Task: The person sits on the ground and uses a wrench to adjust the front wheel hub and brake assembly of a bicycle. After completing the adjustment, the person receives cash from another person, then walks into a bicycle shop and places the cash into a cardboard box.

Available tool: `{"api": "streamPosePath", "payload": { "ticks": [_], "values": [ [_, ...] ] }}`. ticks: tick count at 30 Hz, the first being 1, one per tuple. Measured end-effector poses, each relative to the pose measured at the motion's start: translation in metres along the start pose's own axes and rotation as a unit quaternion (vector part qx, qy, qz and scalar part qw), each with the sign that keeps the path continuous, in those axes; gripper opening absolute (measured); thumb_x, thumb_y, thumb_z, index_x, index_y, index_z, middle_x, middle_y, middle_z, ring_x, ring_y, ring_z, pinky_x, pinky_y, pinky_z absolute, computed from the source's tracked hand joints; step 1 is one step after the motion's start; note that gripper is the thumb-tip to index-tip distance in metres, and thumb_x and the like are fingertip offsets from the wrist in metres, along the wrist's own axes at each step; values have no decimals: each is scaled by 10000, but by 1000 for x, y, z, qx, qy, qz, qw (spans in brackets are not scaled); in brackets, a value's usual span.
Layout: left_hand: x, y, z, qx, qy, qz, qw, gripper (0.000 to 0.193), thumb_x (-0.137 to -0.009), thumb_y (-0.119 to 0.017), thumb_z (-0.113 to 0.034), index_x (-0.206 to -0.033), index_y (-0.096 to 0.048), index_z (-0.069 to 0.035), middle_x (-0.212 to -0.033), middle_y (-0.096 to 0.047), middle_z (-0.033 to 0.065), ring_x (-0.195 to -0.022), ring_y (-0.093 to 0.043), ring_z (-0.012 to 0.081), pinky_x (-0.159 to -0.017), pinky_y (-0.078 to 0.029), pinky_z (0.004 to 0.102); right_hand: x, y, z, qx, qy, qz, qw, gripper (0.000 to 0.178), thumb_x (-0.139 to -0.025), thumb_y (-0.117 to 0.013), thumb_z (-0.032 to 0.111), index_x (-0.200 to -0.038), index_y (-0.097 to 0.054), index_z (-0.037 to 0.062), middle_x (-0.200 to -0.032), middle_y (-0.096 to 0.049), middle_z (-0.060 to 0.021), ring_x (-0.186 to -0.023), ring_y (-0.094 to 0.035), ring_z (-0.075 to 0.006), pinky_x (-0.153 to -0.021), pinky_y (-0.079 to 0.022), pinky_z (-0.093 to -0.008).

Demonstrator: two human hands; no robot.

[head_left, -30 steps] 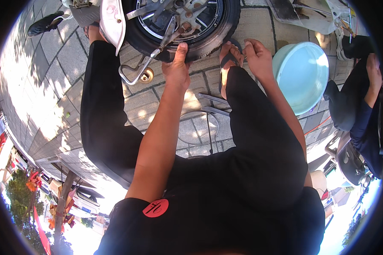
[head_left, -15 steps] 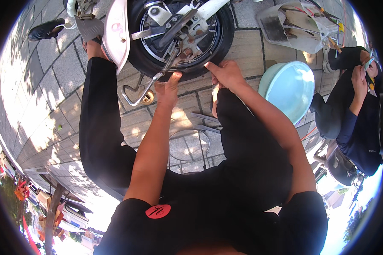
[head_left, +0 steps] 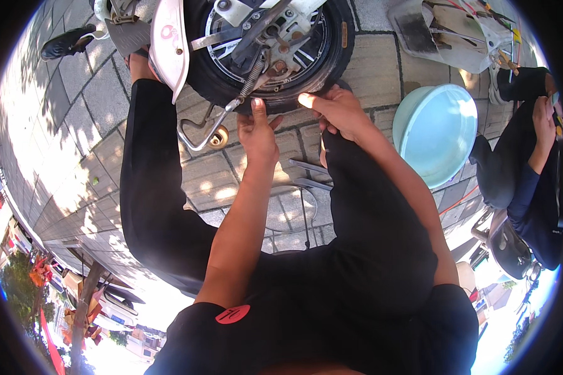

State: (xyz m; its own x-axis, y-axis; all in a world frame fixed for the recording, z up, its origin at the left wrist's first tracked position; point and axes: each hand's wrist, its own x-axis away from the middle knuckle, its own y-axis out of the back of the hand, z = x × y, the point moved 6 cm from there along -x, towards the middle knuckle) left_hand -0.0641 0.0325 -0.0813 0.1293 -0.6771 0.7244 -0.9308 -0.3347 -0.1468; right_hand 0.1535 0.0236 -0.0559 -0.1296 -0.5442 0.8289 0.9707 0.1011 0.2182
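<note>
Tire [head_left: 339,59] is sitting at top center, mounted on its wheel [head_left: 288,65], just past the person's knees. Both hands are working at its near edge. Left hand [head_left: 260,128] is pointing its thumb up against the tire, other fingers partly spread below; can't tell if it's actually gripping. Right hand [head_left: 341,112] is reaching its thumb to the tire edge a bit further right, fingers curling under; grip also unclear. A spring [head_left: 254,76] is running down across the wheel toward a bent metal stand [head_left: 197,147], left of the left hand. Round brass-colored part [head_left: 219,136] is lying just beside the stand. White panel [head_left: 171,47] is hanging left of the tire. Two flat bars [head_left: 311,167] are lying on the paving [head_left: 213,181] below the hands. Pale blue basin [head_left: 410,109] is standing to the right; another person's hand [head_left: 544,125] is showing beyond it.
</note>
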Motion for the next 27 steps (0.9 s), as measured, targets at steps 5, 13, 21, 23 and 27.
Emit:
{"api": "streamPosePath", "payload": {
  "ticks": [5, 13, 21, 23, 27],
  "values": [
    [-9, 9, -4, -39, -55, 29, 997, 497, -1050, -721, -417, -1432, -531, -162, -1381, -656, 32, -1188, -652, 186, -884, -565, 435, 12, 1, 14, 101, -38, -38, 993, 691, -856, -780, 676, -807, -765, -13, -674, -688, -91, -681, -730, -221, -682, -601, -388],
    [3, -8, 29, 80, 49, 75, 993, 777, -984, -756, -536, -1525, -434, -81, -1528, -564, 121, -1365, -593, 299, -1083, -508, 528, 21, 8, 7, -93, 0, 34, 995, 712, -940, -665, 725, -778, -707, 32, -601, -632, -58, -486, -592, -149, -455, -447, -282],
    [4, -11, 15, 29, 49, 56, 997, 774, -968, -817, -445, -1560, -419, -146, -1490, -594, 62, -1322, -612, 271, -1061, -502, 592, 46, 29, 40, 79, -61, -8, 995, 647, -884, -698, 704, -667, -744, 96, -602, -666, 0, -627, -686, -144, -734, -568, -343],
    [3, -18, 10, 17, 46, 98, 994, 772, -967, -823, -427, -1562, -420, -145, -1482, -598, 68, -1314, -618, 272, -1039, -528, 574, 48, 30, 40, 129, -80, -20, 988, 650, -880, -678, 719, -627, -740, 123, -585, -656, 10, -639, -679, -136, -849, -562, -360],
    [-16, 7, 5, -20, -25, 113, 993, 738, -988, -801, -409, -1538, -443, -73, -1419, -631, 111, -1232, -673, 277, -985, -604, 495, 35, 4, 44, 103, -49, 29, 993, 660, -891, -683, 727, -677, -732, 106, -594, -654, -11, -588, -651, -141, -754, -552, -362]
  ]
}}
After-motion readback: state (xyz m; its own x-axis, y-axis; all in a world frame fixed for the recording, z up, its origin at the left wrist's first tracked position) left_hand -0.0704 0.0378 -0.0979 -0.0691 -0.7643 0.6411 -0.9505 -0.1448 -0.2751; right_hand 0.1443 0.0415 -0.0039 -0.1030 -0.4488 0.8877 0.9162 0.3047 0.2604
